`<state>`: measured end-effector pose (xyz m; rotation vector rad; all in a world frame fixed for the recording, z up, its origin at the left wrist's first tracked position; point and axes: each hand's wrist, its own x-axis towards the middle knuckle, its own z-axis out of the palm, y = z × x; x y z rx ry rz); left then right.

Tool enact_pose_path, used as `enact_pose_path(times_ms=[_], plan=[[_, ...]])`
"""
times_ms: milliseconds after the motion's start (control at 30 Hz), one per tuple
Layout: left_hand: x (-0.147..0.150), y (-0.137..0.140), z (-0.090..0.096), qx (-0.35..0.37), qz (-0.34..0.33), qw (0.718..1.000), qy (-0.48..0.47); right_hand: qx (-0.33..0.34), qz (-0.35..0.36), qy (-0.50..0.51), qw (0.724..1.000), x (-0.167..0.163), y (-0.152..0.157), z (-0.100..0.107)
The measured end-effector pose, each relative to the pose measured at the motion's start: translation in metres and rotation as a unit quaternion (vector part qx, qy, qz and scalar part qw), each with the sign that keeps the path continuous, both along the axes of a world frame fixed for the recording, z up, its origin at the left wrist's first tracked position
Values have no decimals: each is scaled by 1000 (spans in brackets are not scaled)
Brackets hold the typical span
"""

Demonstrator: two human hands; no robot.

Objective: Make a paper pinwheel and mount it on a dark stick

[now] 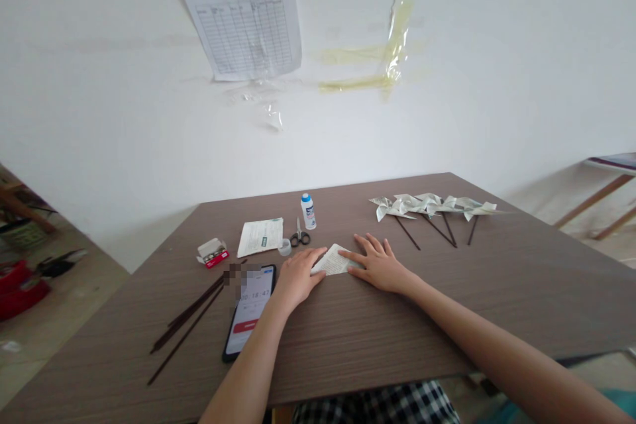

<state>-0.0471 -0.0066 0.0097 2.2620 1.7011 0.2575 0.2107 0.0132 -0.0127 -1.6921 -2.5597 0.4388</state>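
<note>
A small sheet of printed paper [335, 261], folded into a triangle, lies flat on the table between my hands. My left hand [298, 273] rests at its left corner, fingers stretched out and the thumb along the lower edge. My right hand [380, 265] lies on the right side with its fingers spread, the fingertips pressing on the paper. Neither hand grasps anything. Just beyond my left hand are black-handled scissors [299, 236], a roll of clear tape [285, 248] and a white bottle with a blue cap [309, 213].
Several paper pinwheels [431, 204] on dark sticks lie at the back right. Left of my hands are a phone [249, 311] showing a timer, loose dark sticks [186, 311], a small open red-and-white box [213, 254] and a stack of printed paper [260, 236]. A wall borders the table [397, 344] behind.
</note>
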Motion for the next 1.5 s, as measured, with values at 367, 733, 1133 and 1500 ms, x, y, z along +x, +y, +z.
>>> enact_pose_path(times_ms=[367,733,1133,1500], plan=[[-33,7,-8,-27,-38,997,-65,-1,7,6,1000,3,2,-4],[-42,4,0,-65,-42,996,-47,5,8,7,1000,3,2,-5],[-44,8,0,-56,-28,996,-58,11,6,7,1000,1,0,-5],[21,-15,6,35,49,991,120,46,-15,30,998,-14,-10,-3]])
